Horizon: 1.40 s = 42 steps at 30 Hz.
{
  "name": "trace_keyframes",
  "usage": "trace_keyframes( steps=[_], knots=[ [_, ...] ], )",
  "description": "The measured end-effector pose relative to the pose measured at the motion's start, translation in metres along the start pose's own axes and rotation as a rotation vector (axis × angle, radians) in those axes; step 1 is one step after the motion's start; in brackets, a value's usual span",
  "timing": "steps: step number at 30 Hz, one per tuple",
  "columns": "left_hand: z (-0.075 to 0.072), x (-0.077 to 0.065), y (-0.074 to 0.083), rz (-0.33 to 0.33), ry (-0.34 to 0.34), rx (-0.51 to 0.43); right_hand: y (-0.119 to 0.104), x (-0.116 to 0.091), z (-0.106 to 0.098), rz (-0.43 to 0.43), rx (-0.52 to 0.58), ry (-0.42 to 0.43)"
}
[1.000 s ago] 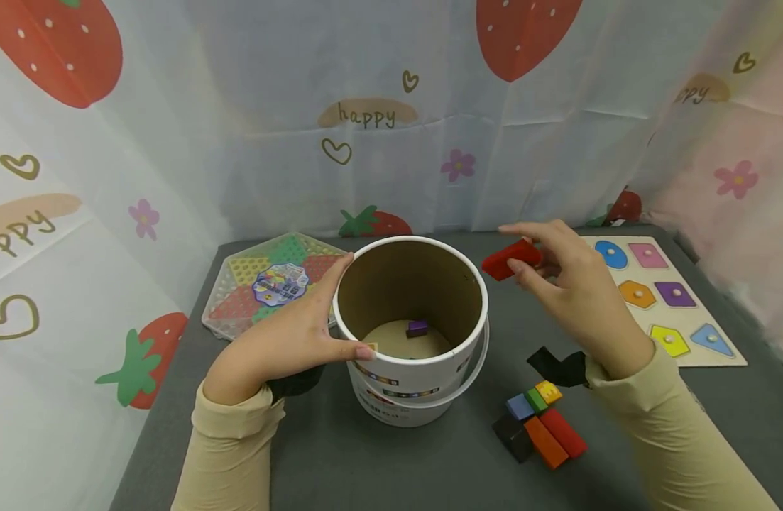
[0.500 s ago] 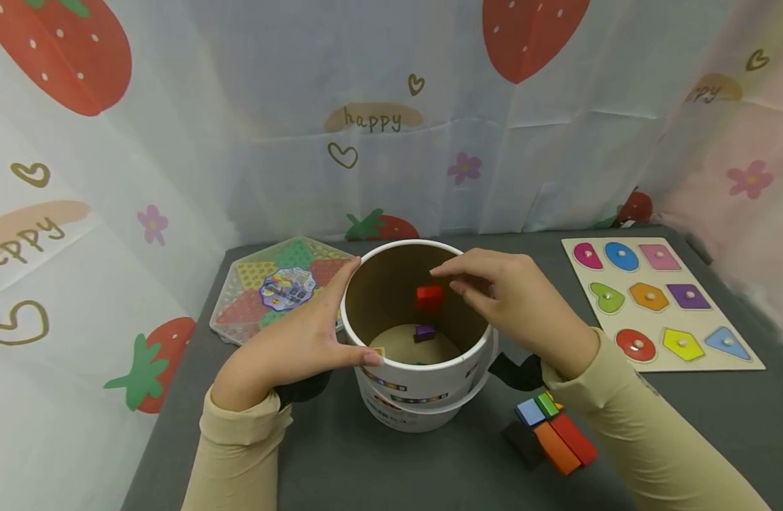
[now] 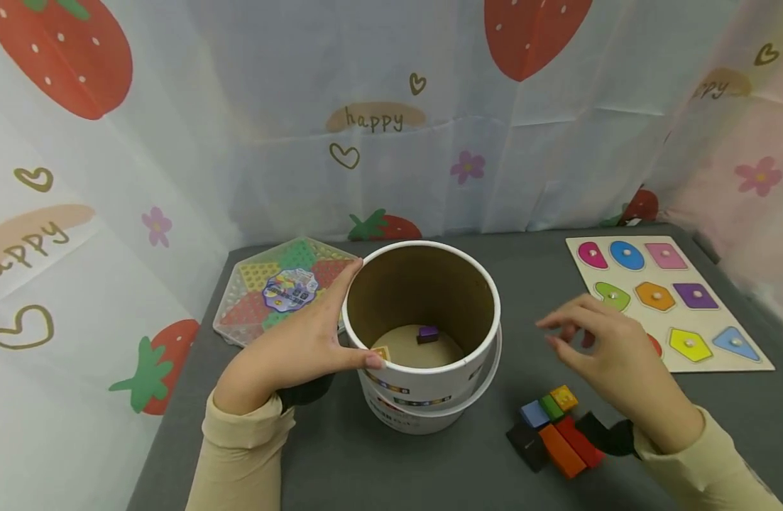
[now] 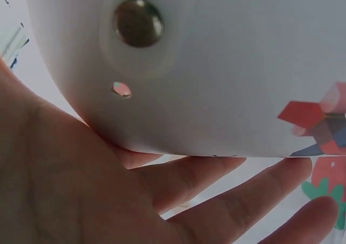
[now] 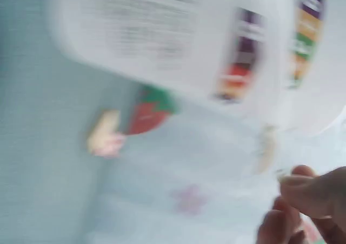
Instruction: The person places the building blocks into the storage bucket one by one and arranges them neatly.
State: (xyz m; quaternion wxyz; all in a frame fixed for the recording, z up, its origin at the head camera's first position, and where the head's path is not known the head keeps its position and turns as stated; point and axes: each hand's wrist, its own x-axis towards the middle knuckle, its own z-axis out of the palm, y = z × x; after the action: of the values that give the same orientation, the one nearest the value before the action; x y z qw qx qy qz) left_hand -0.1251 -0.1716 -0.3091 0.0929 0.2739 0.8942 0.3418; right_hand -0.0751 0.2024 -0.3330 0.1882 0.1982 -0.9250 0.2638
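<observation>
A white bucket (image 3: 400, 387) stands upright on the grey tabletop. My left hand (image 3: 295, 326) holds it at the left, thumb on the front rim, fingers spread along the outer wall; the left wrist view shows these fingers (image 4: 189, 179) against the wall. Inside the bucket lie a purple block (image 3: 427, 333) and, near my thumb, part of a yellow-orange piece (image 3: 382, 352). My right hand (image 3: 611, 348), fingers loosely bent and holding nothing, hovers right of the bucket. Below it lie a black block (image 3: 527, 446), an orange block (image 3: 562, 451) and a red block (image 3: 580, 441).
Small blue (image 3: 534, 414), green (image 3: 551, 407) and yellow blocks (image 3: 564, 397) adjoin the pile. A knobbed shape puzzle board (image 3: 717, 316) lies at the right, partly behind my right hand. Behind my left hand is a hexagonal game box (image 3: 247, 284). Printed cloth (image 3: 289, 191) hangs behind the table.
My right hand carried a red block over the bucket, let it drop inside, then drew back to the right. That block is now out of sight. My left hand stays on the bucket.
</observation>
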Motion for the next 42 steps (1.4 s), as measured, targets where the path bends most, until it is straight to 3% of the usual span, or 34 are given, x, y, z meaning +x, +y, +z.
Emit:
trace_keyframes(
  steps=[7,11,15,22,31,36,42],
  knots=[
    [-0.001,-0.003,0.001,0.01,0.003,-0.022,0.031,-0.083,0.023,0.256,-0.093,-0.336],
    [-0.003,-0.005,0.0,0.006,0.003,-0.043,0.035,-0.104,0.04,0.349,-0.066,-0.414],
    [-0.004,-0.005,0.001,-0.01,0.003,-0.039,0.038,-0.109,0.049,0.452,-0.043,-0.433],
    [-0.001,-0.001,0.002,-0.009,-0.005,-0.044,0.048,-0.107,0.048,0.603,0.012,-0.447],
    [0.001,0.001,0.002,-0.011,-0.007,-0.044,0.053,-0.11,0.049,0.588,-0.052,-0.453],
    [0.0,0.002,0.0,0.035,0.005,-0.058,0.058,-0.109,0.048,0.632,-0.048,-0.55],
    [-0.001,0.005,-0.001,0.082,0.012,-0.067,0.069,-0.107,0.047,0.651,-0.123,-0.648]
  ],
)
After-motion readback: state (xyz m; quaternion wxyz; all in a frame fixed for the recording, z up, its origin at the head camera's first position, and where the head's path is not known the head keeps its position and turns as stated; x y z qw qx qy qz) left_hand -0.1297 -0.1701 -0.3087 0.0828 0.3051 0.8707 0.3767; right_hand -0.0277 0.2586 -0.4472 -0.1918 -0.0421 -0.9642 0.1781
